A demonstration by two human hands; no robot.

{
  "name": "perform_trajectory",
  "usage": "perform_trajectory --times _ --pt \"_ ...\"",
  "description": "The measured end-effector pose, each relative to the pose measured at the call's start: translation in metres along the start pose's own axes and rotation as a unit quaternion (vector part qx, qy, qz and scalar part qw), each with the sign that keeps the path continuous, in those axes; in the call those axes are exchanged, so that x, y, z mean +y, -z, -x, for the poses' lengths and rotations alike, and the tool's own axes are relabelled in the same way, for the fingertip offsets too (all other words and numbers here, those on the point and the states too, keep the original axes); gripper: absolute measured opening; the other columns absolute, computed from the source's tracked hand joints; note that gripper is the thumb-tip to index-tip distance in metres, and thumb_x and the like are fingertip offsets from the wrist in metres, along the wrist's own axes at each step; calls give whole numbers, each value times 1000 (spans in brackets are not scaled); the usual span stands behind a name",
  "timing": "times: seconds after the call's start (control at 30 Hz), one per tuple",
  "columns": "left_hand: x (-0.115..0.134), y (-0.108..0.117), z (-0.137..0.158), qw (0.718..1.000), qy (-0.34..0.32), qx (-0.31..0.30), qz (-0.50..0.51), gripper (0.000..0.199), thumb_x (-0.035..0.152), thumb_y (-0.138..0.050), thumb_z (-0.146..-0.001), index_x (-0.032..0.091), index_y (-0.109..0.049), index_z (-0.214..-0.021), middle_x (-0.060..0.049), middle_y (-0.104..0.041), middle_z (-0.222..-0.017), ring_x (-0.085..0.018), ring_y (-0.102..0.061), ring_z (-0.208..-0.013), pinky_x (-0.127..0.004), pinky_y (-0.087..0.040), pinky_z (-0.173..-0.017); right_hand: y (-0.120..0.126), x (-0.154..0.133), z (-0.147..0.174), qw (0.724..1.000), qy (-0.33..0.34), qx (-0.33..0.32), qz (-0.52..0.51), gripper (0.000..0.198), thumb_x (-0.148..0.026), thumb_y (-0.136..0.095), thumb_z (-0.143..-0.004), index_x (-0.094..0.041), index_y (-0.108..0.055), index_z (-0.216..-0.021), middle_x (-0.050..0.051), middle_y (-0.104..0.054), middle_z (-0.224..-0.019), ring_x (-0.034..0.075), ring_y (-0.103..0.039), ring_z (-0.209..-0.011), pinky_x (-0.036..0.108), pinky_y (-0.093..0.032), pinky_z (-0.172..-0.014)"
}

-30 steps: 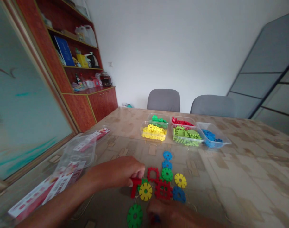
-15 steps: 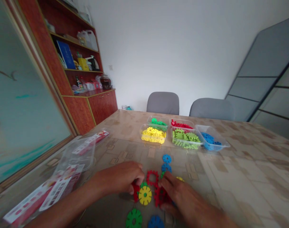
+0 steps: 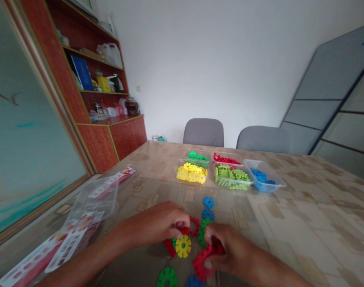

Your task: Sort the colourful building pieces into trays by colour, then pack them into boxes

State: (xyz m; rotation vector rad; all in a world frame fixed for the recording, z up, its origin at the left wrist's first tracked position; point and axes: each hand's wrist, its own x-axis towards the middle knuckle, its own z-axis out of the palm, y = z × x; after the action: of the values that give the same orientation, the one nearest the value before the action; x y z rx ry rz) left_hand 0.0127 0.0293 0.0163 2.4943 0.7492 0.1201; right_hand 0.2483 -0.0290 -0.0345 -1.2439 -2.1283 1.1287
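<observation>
My left hand [image 3: 170, 220] is closed, thumb and fingers pinching a red toothed toy piece [image 3: 184, 230] just above a yellow notched disc [image 3: 183, 246]. Another red piece [image 3: 170, 248] lies left of that disc, joined or touching a green one mostly hidden behind it. My right hand [image 3: 231, 247] grips a red toothed building piece [image 3: 202, 264], tilted over the table; part of it is covered by the fingers. Between the hands is a green notched disc [image 3: 202, 233], with a blue disc [image 3: 208, 215] beyond it. Nearer me lie a green disc [image 3: 166, 277] and a blue disc [image 3: 195, 281].
Clear tubs of sorted pieces stand ahead: a yellow tub [image 3: 191, 173], a light green tub [image 3: 232, 178], a blue tub [image 3: 264, 177], plus dark green and red behind. A clear lid [image 3: 93, 195] and printed packaging [image 3: 75, 239] lie left. Grey chairs [image 3: 203, 132] stand beyond the table.
My right hand has lifted and tilted the red toothed piece away from the others, uncovering the green disc. My left hand has moved right onto a red piece above the yellow disc.
</observation>
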Motion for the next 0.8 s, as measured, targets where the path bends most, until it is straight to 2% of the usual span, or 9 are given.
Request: perform_trajectory --times 0.07,0.17,0.27,0.33,0.4,0.5,0.63,0.73,0.8 --pt "1 -5 -3 999 8 29 40 15 13 -61 -80 23 -58 -91 2 -61 -84 -16 -57 -80 -23 -37 -70 0 4 -5 999 18 -1 -46 16 -15 -62 -71 -20 -47 -72 -7 -44 -63 8 -36 -58 19 -28 -50" --pt "0 -13 -6 988 46 45 141 28 14 -69 -73 22 -51 -93 6 -58 -77 -12 -56 -70 -19 -36 -59 -2 6 -12 995 45 28 -86 9 -20 -58 -76 -19 -49 -75 -6 -47 -64 9 -38 -57 21 -31 -51" --pt "0 -19 -8 970 69 9 233 33 18 -74 -68 21 -48 -88 7 -57 -73 -12 -56 -67 -19 -36 -54 -4 2 -14 993 86 46 -69 10 -17 -57 -78 -21 -57 -88 -4 -56 -70 11 -46 -60 22 -37 -54" --pt "-1 -20 -9 958 73 -10 279 34 22 -75 -68 20 -47 -86 6 -57 -73 -12 -55 -66 -19 -36 -53 -2 -4 -12 991 119 26 -48 21 -14 -56 -80 -23 -61 -99 -2 -63 -80 12 -54 -68 24 -43 -63" --pt "-3 -21 -10 947 72 -23 312 35 26 -76 -68 20 -46 -86 6 -57 -73 -12 -55 -65 -19 -37 -52 0 -8 -10 988 149 5 -42 23 -15 -56 -84 -25 -62 -104 -1 -66 -90 14 -58 -78 26 -46 -73" --pt "-4 -23 -11 943 75 -16 323 37 26 -76 -67 20 -45 -87 6 -58 -72 -12 -55 -65 -19 -37 -52 2 -10 -9 985 156 6 -68 18 -22 -58 -87 -25 -63 -103 0 -67 -91 14 -59 -79 27 -46 -74" --pt "-3 -26 -14 941 98 3 323 37 21 -77 -67 19 -44 -86 6 -58 -72 -12 -56 -65 -20 -37 -52 -1 -4 -12 985 124 0 -117 14 -25 -59 -84 -22 -61 -98 -2 -64 -80 12 -52 -65 23 -43 -61" --pt "-3 -30 -15 942 91 15 324 36 19 -76 -67 19 -44 -85 6 -58 -73 -12 -56 -66 -19 -37 -52 -3 2 -14 987 116 13 -111 6 -25 -59 -84 -20 -59 -86 -3 -59 -74 10 -47 -61 21 -39 -55" --pt "-5 -33 -17 944 80 45 316 34 17 -75 -68 19 -46 -85 6 -58 -73 -11 -55 -66 -19 -37 -53 -3 3 -15 987 123 22 -99 5 -25 -59 -84 -20 -58 -87 -4 -58 -73 10 -46 -61 21 -38 -56"
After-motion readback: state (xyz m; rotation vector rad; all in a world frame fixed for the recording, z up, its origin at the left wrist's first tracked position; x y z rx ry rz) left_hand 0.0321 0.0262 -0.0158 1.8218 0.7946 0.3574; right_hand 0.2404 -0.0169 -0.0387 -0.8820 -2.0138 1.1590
